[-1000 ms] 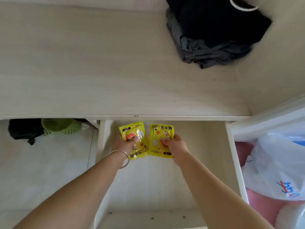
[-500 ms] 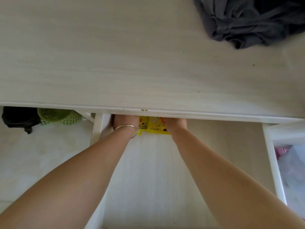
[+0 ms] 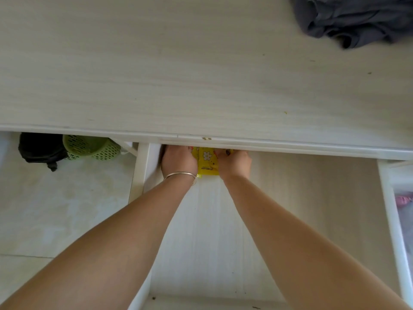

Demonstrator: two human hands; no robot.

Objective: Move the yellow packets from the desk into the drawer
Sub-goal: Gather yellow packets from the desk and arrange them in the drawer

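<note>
At the frame's upper middle, your left hand and right hand each clamp yellow packets inside the drawer, under the desk edge.

Floor: pale glossy tiles to my left, with soft daylight on them.
Under the desktop: a green slotted basket touching a black bag.
Far right corner: crumpled grey cloth on the pale wood-grain top.
Right edge: something pink, blurred.
</note>
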